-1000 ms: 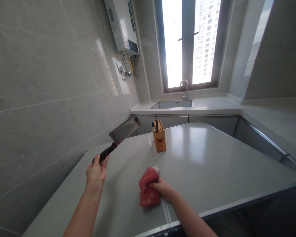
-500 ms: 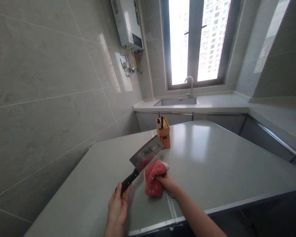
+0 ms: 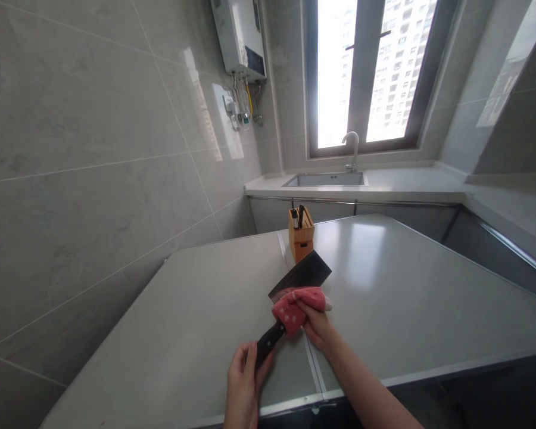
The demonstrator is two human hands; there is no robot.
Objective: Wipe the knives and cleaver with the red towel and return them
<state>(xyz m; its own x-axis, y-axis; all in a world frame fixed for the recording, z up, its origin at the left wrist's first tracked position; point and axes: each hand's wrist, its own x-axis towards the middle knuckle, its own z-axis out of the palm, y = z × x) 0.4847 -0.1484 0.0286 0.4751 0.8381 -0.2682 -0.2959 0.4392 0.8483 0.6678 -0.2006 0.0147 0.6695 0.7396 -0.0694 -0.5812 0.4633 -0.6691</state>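
My left hand is closed round the black handle of a cleaver, whose broad blade points up and to the right above the table. In my right hand is a bunched red cloth with pale spots and a white edge. The cloth lies over the lower edge of the blade beside the handle, covering part of it. Just beyond the blade a wooden knife block stands upright, with black-handled tools in its slots. The blade tip overlaps the block's base in view.
The pale table has a metal seam running through it. Behind it are a counter with a sink and a faucet, below a window. A water heater hangs on the tiled wall at left.
The cleaver has moved right in my left hand and now meets the cloth. My right hand has shifted slightly right and up, bringing the cloth onto the blade. The view has tilted a little.
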